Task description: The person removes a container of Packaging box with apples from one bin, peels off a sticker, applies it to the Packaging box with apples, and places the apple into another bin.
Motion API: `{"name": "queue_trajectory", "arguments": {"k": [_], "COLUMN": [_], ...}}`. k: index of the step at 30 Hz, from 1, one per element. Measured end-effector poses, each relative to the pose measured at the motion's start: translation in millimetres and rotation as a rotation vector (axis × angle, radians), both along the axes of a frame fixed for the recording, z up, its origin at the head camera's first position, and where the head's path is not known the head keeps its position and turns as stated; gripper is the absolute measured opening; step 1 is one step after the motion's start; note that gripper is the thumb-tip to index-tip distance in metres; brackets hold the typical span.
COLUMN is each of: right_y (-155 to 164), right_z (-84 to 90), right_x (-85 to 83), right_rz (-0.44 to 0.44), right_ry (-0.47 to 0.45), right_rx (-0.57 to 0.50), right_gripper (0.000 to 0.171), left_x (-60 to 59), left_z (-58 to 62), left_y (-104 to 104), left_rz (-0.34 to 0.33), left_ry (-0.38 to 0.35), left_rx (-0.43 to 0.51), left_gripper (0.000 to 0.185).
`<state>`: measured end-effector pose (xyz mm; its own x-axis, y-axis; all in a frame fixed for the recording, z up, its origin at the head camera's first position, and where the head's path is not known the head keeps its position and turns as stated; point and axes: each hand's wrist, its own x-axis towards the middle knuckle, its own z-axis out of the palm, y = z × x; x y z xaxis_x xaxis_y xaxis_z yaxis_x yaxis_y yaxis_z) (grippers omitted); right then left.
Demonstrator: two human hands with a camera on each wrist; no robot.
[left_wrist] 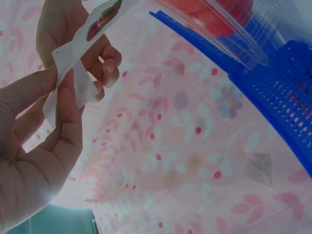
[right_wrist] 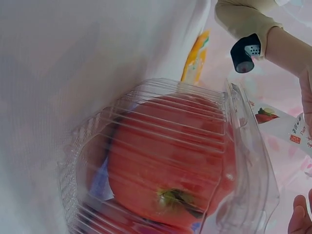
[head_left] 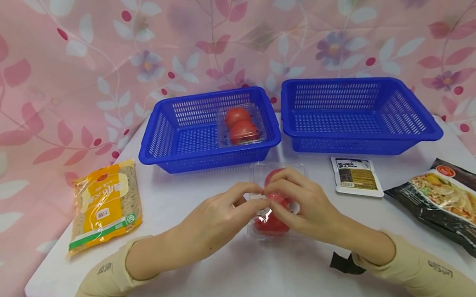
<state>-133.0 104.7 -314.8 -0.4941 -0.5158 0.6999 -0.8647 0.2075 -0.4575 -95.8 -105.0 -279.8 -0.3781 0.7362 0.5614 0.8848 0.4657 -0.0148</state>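
Observation:
A clear plastic box (head_left: 260,170) of red tomatoes (head_left: 273,225) sits on the white table in front of me. Above it my left hand (head_left: 212,218) pinches a white printed label (left_wrist: 73,53) between thumb and forefinger. The label bends and folds at the pinch, and a small red-and-green picture shows on one end. My right hand (head_left: 306,204) meets the left from the other side, thumb and forefinger closing on the label; its exact contact is partly hidden. In the right wrist view, the label reaches to the box's ridged edge.
A left blue basket (head_left: 204,162) contains another boxed pair of tomatoes (head_left: 242,126). Beside it stands a right blue basket (head_left: 346,144). A yellow bag (head_left: 105,206) lies left; a white sachet (head_left: 356,176) and a black noodle packet (head_left: 450,200) lie right.

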Motion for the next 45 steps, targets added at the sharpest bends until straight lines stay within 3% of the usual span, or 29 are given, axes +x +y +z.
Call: {"name": "queue_trajectory", "arguments": {"k": [18, 25, 29, 35, 45], "right_y": [-1, -1, 0, 1, 2], "right_z": [0.1, -0.4, 0.6, 4.1, 8.3], "right_x": [-1.0, -2.7, -1.6, -0.3, -2.1], "right_rz": [0.040, 0.053, 0.032, 0.027, 0.039], "right_ry": [0.020, 0.072, 0.044, 0.034, 0.109], "right_rx": [-0.046, -0.082, -0.071, -0.083, -0.140], "right_gripper": [0.018, 0.006, 0.024, 0.025, 0.021], "left_x": [0.8, 0.8, -0.7, -0.1, -2.7], "left_z": [0.2, -2.2, -4.0, -7.8, -11.4], "left_y": [0, 0, 0, -1, -4], "left_rz": [0.006, 0.012, 0.016, 0.030, 0.066], "left_ry": [0.005, -0.098, -0.152, -0.220, -0.278], "left_rx": [-0.016, 0.029, 0.067, 0.084, 0.092], "left_gripper": [0.033, 0.042, 0.049, 0.063, 0.056]}}
